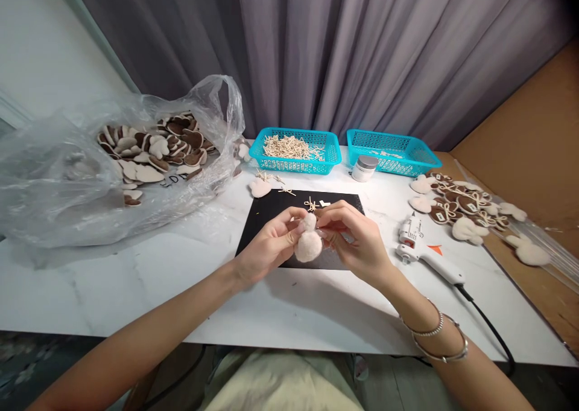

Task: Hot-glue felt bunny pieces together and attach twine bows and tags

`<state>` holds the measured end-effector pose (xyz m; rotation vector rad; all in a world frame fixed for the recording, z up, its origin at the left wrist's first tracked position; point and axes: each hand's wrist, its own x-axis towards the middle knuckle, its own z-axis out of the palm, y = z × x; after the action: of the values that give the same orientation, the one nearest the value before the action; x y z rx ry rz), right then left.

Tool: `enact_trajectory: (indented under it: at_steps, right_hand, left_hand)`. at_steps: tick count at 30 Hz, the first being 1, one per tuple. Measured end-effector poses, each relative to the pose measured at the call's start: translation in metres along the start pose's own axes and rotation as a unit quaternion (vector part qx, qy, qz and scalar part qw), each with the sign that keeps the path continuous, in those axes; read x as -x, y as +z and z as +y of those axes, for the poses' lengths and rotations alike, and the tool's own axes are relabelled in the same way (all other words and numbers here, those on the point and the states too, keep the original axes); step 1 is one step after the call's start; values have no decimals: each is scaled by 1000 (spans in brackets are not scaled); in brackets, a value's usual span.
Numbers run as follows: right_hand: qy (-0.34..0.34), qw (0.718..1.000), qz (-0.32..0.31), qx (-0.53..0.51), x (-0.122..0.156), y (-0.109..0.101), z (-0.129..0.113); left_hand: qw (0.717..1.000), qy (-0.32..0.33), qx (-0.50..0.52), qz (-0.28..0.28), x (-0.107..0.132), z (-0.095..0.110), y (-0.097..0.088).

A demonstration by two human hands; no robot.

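Note:
Both of my hands meet over a black mat (271,218) in the middle of the white table. My left hand (266,248) is closed round the left side of a fluffy cream rabbit-shaped plush piece (309,245). My right hand (355,239) pinches the same piece from the right, fingers curled at its upper part. A small twine bow (311,204) and a tiny white tag (324,203) lie on the mat just beyond my fingers.
A clear plastic bag (67,175) of brown and cream plush pieces fills the left. Two turquoise baskets stand at the back, one (296,151) with twine bows, one (391,151) nearly bare, a small jar (364,168) between them. A white glue gun (427,254) lies right, finished pieces (465,209) beyond.

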<state>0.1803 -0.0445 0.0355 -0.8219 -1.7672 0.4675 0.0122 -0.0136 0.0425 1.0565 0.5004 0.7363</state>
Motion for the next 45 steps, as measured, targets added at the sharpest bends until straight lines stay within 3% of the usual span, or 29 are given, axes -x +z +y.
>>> enact_trajectory:
  at_steps: [7,14,21,26,32,40,45]
  right_hand:
    - [-91,986,4,143,7,-1,-2]
    - [-109,980,24,163,5,-2,0]
    - [-104,983,11,153,2,-6,0]
    - [-100,989,25,110,-3,-9,-6]
    - [-95,989,2,117,-1,-7,-4]
    - [-89,978,-41,184,4,-2,4]
    - [-77,975,-31,208,5,-2,6]
  left_hand:
    - [1000,-9,4,12,0,1,1]
    - [1000,-9,-4,4,0,-2,-3]
    - [999,7,-34,24,1,0,-1]
    - [986,56,-134,76,4,2,2]
    - [972,82,-196,98,6,2,5]
    - [963,98,-229,105,5,-1,4]
    - [972,73,-212,76,5,-3,5]
